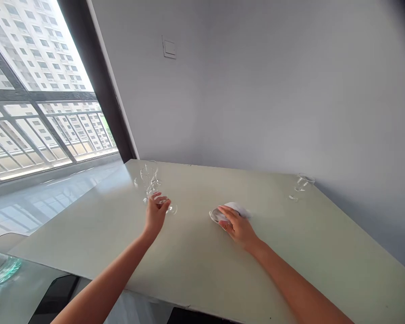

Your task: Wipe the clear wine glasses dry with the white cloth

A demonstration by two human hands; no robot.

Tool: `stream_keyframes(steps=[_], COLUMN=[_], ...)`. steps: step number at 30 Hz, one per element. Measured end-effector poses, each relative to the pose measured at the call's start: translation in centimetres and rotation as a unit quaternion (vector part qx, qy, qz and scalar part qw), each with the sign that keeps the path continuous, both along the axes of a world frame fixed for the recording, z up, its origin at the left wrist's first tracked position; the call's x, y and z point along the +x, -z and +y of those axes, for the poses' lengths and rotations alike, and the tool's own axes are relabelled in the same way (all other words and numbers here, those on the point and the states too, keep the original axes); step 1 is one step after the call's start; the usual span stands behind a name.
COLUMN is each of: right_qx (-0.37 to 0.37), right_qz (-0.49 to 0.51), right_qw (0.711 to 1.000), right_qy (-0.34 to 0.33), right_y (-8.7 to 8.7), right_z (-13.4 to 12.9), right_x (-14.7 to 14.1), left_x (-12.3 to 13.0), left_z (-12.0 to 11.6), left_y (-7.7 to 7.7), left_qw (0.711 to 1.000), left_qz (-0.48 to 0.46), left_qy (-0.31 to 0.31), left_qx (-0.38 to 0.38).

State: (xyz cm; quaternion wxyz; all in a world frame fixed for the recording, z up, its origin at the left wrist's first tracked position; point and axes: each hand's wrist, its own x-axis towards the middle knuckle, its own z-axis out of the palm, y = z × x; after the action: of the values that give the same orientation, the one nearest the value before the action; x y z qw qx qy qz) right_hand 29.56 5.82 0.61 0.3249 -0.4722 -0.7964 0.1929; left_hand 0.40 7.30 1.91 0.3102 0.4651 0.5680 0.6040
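At 11 o'clock, the left hand [155,217] grips a stemmed wine glass [151,184] near its base. At 12 o'clock, the right hand [239,228] curls closed over a crumpled white cloth [234,208] on the pale table [202,270]. A clear glass [302,184] stands farther off at 1 o'clock.

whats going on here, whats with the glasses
A person is working at a pale table beside a window. The fingers of their left hand are on a clear stemmed glass, while their right hand rests on a white cloth. Another glass sits near the far corner by the wall.
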Motion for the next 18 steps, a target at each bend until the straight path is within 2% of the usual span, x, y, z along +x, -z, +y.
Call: stream_keyframes(steps=[2, 5, 12, 15, 18], right_qx=[-0.038, -0.087, -0.101, -0.125, -0.105], right_qz=[0.017, 0.068, 0.141, 0.184, 0.256], right_qw=[0.999, 0.991, 0.978, 0.969, 0.953], right_qy=[0.029, 0.074, 0.115, 0.111, 0.121], right_y=[-0.2, -0.6, -0.6, -1.2, -1.9], right_z=[0.0, 0.0, 0.4, 0.6, 1.4], right_x=[-0.1, 0.1, 1.2, 1.7, 2.9], left_x=[-2.4, -4.6, -6.7, -7.6, -8.3], left_z=[0.1, 0.5, 1.2, 1.4, 1.8], left_y=[1.0, 1.7, 2.1, 2.3, 2.4], left_qw=[0.998, 0.992, 0.985, 0.983, 0.980], left_qz=[0.042, 0.086, 0.116, 0.120, 0.131], left_qy=[-0.040, -0.076, -0.105, -0.118, -0.134], left_qx=[-0.024, -0.056, -0.076, -0.069, -0.067])
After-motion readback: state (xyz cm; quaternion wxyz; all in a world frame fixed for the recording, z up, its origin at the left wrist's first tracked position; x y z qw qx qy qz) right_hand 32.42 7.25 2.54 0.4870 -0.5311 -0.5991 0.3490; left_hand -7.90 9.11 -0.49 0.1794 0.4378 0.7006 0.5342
